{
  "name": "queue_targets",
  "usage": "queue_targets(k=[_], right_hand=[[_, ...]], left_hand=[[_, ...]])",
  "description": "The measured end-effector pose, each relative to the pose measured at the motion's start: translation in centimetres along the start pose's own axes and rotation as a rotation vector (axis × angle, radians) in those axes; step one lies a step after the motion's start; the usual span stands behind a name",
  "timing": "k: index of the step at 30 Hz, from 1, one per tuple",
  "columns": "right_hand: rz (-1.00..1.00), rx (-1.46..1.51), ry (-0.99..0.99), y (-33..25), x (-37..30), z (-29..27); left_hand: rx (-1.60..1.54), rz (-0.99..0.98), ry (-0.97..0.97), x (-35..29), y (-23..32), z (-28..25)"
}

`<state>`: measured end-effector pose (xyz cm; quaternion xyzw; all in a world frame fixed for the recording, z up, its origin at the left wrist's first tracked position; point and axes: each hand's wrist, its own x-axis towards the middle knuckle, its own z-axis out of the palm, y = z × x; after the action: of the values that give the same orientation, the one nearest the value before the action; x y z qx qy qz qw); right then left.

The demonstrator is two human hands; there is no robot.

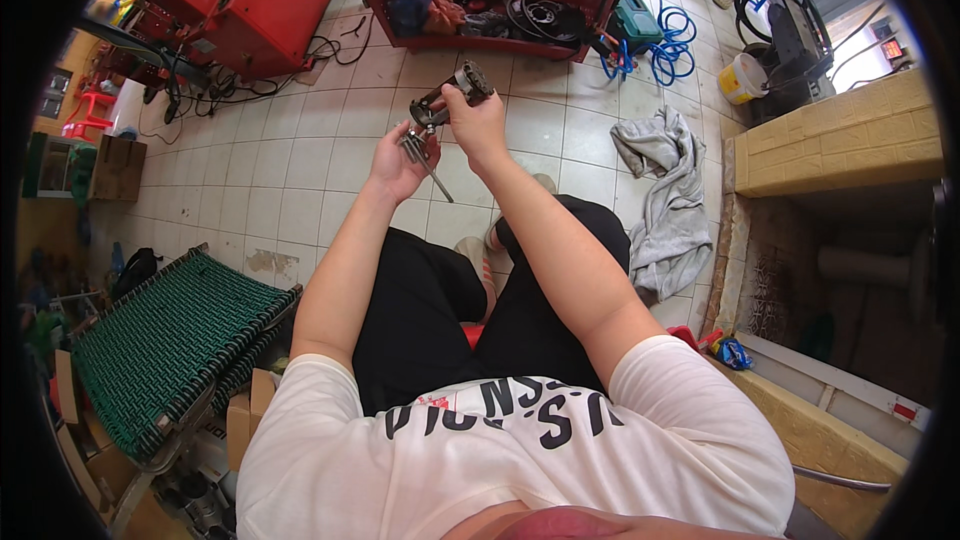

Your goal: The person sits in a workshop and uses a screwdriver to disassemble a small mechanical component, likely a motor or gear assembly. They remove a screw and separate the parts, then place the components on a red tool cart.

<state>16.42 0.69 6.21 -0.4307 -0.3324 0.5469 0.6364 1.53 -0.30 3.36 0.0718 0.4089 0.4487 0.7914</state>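
Note:
In front of my knees, my right hand (477, 125) grips a dark grey metal housing (468, 82), roughly cylindrical, with a round end at the top right. My thumb lies across its near side. The housing tilts, and its lower left end is close above my left hand (402, 166). That hand is turned palm up, its fingers curled around several thin metal rods (430, 168) that look like long bolts. One rod sticks out toward me, past the palm. Fingers hide part of the housing and the rods' upper ends.
Ahead stands a red shelf cart (480, 43) with metal parts. Red machinery (265, 25) and black cables are at left. A grey cloth (670, 205) lies on the tiles at right, below a blue hose (675, 45). A green woven folding seat (180, 340) is at lower left.

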Motion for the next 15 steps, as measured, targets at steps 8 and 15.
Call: queue_targets(k=[8,15], right_hand=[[0.233,0.101,-0.013,-0.9,-0.6,0.5],[0.542,0.482,-0.035,-0.2,0.3,-0.9]], left_hand=[[-0.104,-0.087,-0.138,0.9,0.4,-2.0],[0.023,-0.07,-0.116,0.7,0.3,-1.6]])
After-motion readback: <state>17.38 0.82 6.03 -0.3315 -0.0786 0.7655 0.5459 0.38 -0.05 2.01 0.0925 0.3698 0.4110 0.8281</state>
